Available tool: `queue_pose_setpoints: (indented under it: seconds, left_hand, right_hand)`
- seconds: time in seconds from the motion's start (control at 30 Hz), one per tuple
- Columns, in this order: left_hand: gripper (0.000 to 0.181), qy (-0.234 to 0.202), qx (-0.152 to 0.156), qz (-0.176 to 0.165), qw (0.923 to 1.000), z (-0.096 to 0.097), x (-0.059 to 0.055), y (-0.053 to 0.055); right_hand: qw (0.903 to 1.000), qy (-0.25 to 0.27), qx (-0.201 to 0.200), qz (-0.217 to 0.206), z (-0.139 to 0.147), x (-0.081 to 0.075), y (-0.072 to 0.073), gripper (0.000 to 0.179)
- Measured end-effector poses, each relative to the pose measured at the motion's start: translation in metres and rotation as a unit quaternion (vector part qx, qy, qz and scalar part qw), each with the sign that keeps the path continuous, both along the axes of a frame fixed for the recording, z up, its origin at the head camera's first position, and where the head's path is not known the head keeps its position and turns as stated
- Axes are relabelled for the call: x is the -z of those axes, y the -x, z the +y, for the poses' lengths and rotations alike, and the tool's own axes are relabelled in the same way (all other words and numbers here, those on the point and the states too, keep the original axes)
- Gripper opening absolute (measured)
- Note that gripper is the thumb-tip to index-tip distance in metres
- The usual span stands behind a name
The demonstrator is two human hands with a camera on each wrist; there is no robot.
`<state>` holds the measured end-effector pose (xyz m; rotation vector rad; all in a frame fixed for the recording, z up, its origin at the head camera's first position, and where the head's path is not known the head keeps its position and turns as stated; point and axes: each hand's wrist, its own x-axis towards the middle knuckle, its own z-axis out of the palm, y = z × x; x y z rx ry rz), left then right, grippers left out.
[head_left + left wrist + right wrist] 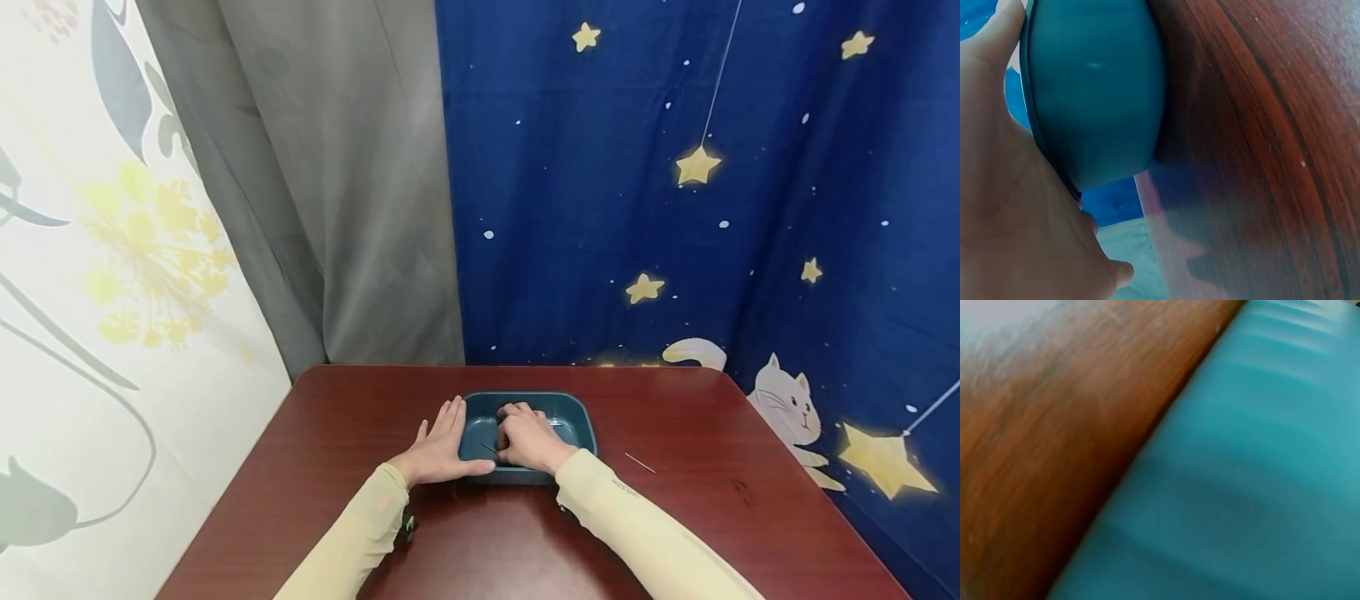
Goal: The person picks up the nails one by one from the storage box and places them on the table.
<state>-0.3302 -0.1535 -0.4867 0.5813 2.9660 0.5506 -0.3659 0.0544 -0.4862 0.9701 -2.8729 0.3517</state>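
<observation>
A dark teal rectangular basin (480,429) with rounded corners stands on the table. My left hand (441,450) lies along its left rim, fingers straight and thumb stretched over the front edge. In the left wrist view, the palm (1029,206) is against the rim beside the basin's outer wall (1097,94). Inside the basin is my right hand (528,437), back up and fingers bent downward. A thin dark stick (489,448) shows at its thumb; whether the fingers pinch it, I cannot tell. Only table and blurred teal wall (1241,475) appear in the right wrist view.
A thin pale stick (640,463) lies on the table right of the basin. Another thin light piece (555,423) shows inside the basin beside the right hand. The reddish-brown wooden table (360,408) has curtains (570,208) behind it.
</observation>
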Motion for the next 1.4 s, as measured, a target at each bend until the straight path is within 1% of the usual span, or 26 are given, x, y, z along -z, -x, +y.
queue_pose_setpoints:
  seconds: [0.07,0.17,0.27,0.37,0.43,0.6,0.73,0.83,1.0,1.2,1.4]
  left_hand:
    - [0.124,0.006,-0.003,0.006,1.0000,0.001,0.001,0.000]
    - [0.125,0.015,-0.008,0.005,0.9998,0.002,0.003,0.001]
    - [0.125,0.017,-0.014,0.004,0.9998,0.002,0.002,0.001]
    - [0.125,0.021,-0.017,0.004,0.9996,0.003,-0.003,-0.001]
    - [0.125,0.026,-0.019,0.005,0.9995,0.003,-0.004,-0.001]
    - [0.125,0.026,-0.025,0.008,0.9993,0.002,-0.004,0.000]
    - [0.128,0.024,-0.031,0.004,0.9992,0.004,-0.007,-0.001]
    - [0.129,0.025,-0.030,0.000,0.9992,0.005,-0.008,-0.001]
    - [0.129,0.027,-0.027,-0.005,0.9992,0.006,-0.008,-0.002]
    - [0.129,0.029,-0.025,-0.007,0.9993,0.007,-0.007,-0.001]
    - [0.130,0.025,-0.029,-0.005,0.9992,0.008,-0.007,0.001]
  right_hand:
    - [1.0000,-0.002,0.004,0.003,0.002,0.001,-0.001,0.016]
    - [0.9999,0.001,0.008,0.007,0.004,0.002,-0.001,0.016]
    - [0.9999,0.006,0.010,0.012,0.005,0.003,-0.001,0.016]
    - [0.9997,0.009,0.014,0.016,0.005,0.001,-0.001,0.016]
    - [0.9997,0.007,0.015,0.015,0.005,0.000,0.000,0.017]
    - [0.9998,0.005,0.012,0.018,0.004,0.000,0.002,0.018]
    - [0.9997,-0.001,0.012,0.023,0.004,0.000,0.003,0.019]
    - [0.9996,-0.010,0.015,0.020,0.006,-0.001,0.003,0.020]
    - [0.9997,-0.011,0.015,0.017,0.010,-0.007,0.000,0.024]
    - [0.9989,-0.002,0.006,0.047,0.016,-0.013,-0.004,0.025]
    - [0.9971,0.012,-0.004,0.075,0.024,-0.011,-0.006,0.025]
